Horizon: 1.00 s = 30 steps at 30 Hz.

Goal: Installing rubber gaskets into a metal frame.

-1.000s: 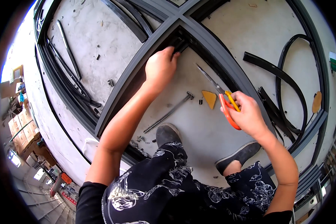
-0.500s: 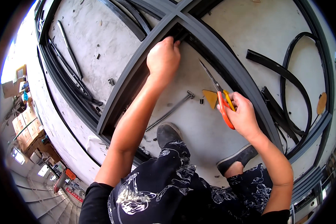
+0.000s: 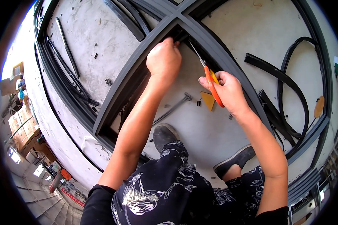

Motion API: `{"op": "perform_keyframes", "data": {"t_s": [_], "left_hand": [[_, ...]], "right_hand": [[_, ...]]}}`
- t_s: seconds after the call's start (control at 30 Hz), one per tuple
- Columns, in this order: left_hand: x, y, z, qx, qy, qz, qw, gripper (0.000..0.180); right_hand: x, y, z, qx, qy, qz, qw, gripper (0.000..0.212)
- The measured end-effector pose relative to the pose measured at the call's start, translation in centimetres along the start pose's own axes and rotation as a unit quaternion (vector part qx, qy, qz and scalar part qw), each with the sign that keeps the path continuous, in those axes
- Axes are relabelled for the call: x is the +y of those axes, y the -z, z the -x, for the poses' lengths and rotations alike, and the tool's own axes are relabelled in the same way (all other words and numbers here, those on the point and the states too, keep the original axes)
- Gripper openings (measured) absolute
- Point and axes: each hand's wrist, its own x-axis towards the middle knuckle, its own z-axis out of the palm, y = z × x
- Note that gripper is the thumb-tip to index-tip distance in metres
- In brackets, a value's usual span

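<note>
My left hand (image 3: pixel 163 58) is closed at the top corner of a frame opening, with a thin black strip (image 3: pixel 183 36) at its fingertips; the fingers' far side is hidden. Grey bars of the metal frame (image 3: pixel 139 52) meet just beyond it. In my right hand (image 3: pixel 232 92) is a pair of scissors (image 3: pixel 211 83) with orange and yellow handles. Its slim blades point up and left toward that corner, close beside the frame's right bar and a little short of the left fingers.
A yellow triangular piece (image 3: pixel 207 100) and a grey metal rod (image 3: pixel 172 107) lie on the floor inside the opening, near my shoes (image 3: pixel 165 137). Black curved strips (image 3: pixel 276 71) rest in the right opening, and more dark strips (image 3: pixel 65 80) in the left one. Boxes (image 3: pixel 22 125) stand far left.
My right hand has moved up and left with the scissors, bringing the blades near the corner and the left fingers. The left hand stays at the corner.
</note>
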Motion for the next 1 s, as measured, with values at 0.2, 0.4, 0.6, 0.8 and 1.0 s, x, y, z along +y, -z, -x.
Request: {"op": "perform_keyframes", "data": {"t_s": [0.2, 0.4, 0.6, 0.8, 1.0], "left_hand": [[-0.3, -0.2, 0.1, 0.003, -0.002, 0.013, 1.000, 0.020], [-0.4, -0.4, 0.2, 0.015, -0.016, 0.022, 1.000, 0.018], [-1.1, 0.2, 0.0, -0.043, -0.009, 0.067, 0.997, 0.023], [-1.6, 2.4, -0.6, -0.214, 0.041, 0.404, 0.888, 0.030], [-0.9, 3.7, 0.2, -0.267, 0.048, 0.480, 0.834, 0.027]], "right_hand": [[-0.7, -0.1, 0.0, -0.005, 0.002, -0.007, 1.000, 0.046], [-0.8, -0.4, -0.2, -0.010, -0.003, -0.022, 1.000, 0.045], [0.0, -0.4, -0.6, -0.003, -0.009, -0.032, 0.999, 0.029], [-0.4, 1.6, 1.2, -0.006, 0.005, 0.032, 0.999, 0.026], [-0.6, 3.5, 3.9, 0.001, 0.023, 0.058, 0.998, 0.039]]}}
